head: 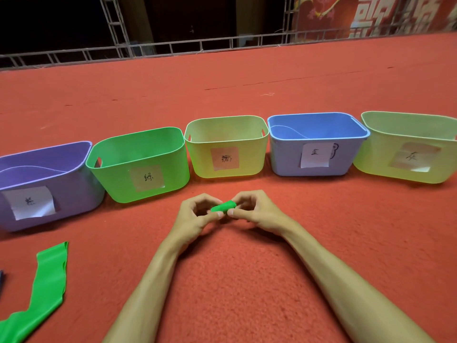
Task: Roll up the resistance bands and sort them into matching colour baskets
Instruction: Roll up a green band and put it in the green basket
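Left hand and right hand were together just above the carpet. Both were curled, pinching a small green roll between thumbs and fingertips. The left had the roll's near-left end and the right had the far-right end.

Hard to see:
- Fingers covered most of the roll, with only a short middle stretch showing. Couldn't tell how tightly it was wound.
- A loose green band lay flat on the carpet to the person's left. Its lower end was cut off at the bottom-left corner.
- A dark object sat at the left edge, mostly out of view. Couldn't tell what it was.
- The purple basket was clipped by the left edge and the pale green basket by the right edge.
- The paper labels on the basket fronts were handwritten and not legible from here.
- The basket floors were hidden behind the front walls, so the contents were unclear.

Position: the roll was held in front of the basket row and touching none of it. It was nearest the gap between the green basket and the yellow basket. The blue basket stood further right. The loose band was well apart from the hands.
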`<state>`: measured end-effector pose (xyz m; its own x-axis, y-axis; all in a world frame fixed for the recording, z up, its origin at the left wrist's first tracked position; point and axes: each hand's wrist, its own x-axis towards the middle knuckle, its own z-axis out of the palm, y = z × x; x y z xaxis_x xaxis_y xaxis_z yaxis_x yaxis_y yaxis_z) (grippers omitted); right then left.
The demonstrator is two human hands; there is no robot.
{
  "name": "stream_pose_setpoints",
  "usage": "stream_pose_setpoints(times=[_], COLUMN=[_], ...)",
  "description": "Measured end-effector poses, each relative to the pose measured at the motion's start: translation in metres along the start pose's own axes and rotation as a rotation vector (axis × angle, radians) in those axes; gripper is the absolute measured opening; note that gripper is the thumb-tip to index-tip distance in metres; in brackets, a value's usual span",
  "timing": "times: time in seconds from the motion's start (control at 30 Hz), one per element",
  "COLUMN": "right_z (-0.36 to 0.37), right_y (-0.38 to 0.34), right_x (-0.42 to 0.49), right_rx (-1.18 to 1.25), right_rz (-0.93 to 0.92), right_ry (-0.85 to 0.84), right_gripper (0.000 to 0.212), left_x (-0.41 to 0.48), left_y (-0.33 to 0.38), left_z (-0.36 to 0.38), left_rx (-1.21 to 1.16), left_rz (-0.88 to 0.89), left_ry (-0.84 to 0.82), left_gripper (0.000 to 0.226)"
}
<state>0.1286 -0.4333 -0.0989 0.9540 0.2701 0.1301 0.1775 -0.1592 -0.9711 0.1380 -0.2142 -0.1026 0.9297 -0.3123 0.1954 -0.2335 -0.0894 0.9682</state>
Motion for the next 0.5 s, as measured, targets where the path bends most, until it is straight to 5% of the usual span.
stream_pose_setpoints(times=[0.37, 0.5], right_z=[0.026, 0.031], right_y=[-0.005, -0.022], right_x=[-0.002, 0.004], right_rx=[0.066, -0.034], right_rz=[-0.013, -0.105], right_ry=[0.279, 0.235], right_gripper=[0.015, 0.019], left_x=[-0.005, -0.008], left_y=[0.002, 0.020], left_z=[0.001, -0.016], left_rx=[-0.033, -0.002], left_rz=[0.033, 0.049], left_ry=[0.096, 0.145], left_gripper=[0.034, 0.024])
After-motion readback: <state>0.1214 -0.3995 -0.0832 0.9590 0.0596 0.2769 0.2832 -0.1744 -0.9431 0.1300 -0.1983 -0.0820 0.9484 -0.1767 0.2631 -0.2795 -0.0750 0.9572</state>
